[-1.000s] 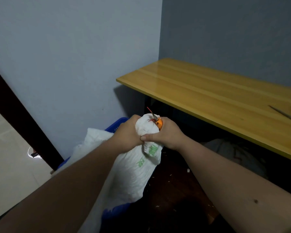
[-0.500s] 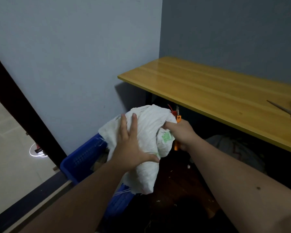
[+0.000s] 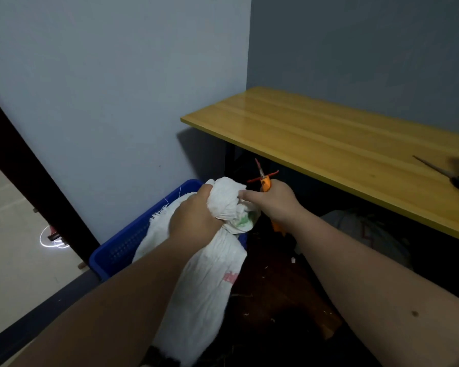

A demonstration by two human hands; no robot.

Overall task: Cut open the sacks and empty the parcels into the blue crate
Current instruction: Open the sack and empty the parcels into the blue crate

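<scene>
A white woven sack (image 3: 204, 282) hangs limp and crumpled in front of me, over the near edge of the blue crate (image 3: 122, 247). My left hand (image 3: 194, 218) grips its bunched upper part in a fist. My right hand (image 3: 273, 202) holds an orange-handled cutter (image 3: 265, 182) with a red strip at its tip, and its fingers pinch the sack's top fold. The sack hides the inside of the crate, and no parcels show.
A yellow wooden table (image 3: 329, 139) stands at the right against the grey wall, with scissors (image 3: 440, 170) lying near its right end. A grey sack (image 3: 361, 229) lies under it on the dark floor. A dark door frame (image 3: 24, 165) runs along the left.
My left hand lay flat on the spread sack half a second ago; it has closed round the gathered fabric. The sack has been bunched and hangs lower, and my right hand moved up slightly.
</scene>
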